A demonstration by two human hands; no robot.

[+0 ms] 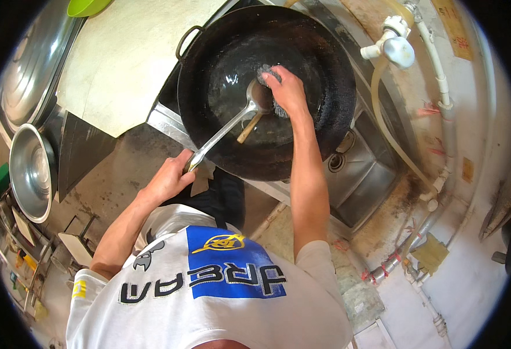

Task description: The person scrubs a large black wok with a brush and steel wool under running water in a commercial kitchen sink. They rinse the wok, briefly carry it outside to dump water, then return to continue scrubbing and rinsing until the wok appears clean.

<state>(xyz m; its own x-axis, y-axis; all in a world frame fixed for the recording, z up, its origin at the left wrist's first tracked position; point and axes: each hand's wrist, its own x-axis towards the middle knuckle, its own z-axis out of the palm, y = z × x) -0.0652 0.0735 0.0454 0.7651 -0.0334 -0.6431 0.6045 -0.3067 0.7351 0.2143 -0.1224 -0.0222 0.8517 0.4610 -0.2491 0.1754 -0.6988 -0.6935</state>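
A large dark iron wok [334, 100] lies before me with some water in its bottom. My left hand [168, 176] is closed around the handle of a metal wok ladle [225, 128], whose bowl reaches over the middle of the wok. Within the wok, my right hand [288, 91] holds a grey steel-wool scrubber [266, 72] against or just beside the ladle's bowl; the exact contact is hidden by the fingers. Below the ladle's bowl, a short wooden handle [249, 129] shows; what it belongs to is covered.
The wok rests over a stainless-steel sink [360, 174] with a drain. A white tap [397, 50] and hose [380, 100] are at the right wall. Left stand a pale board [120, 65], a steel basin [30, 174] and a green bowl [87, 6].
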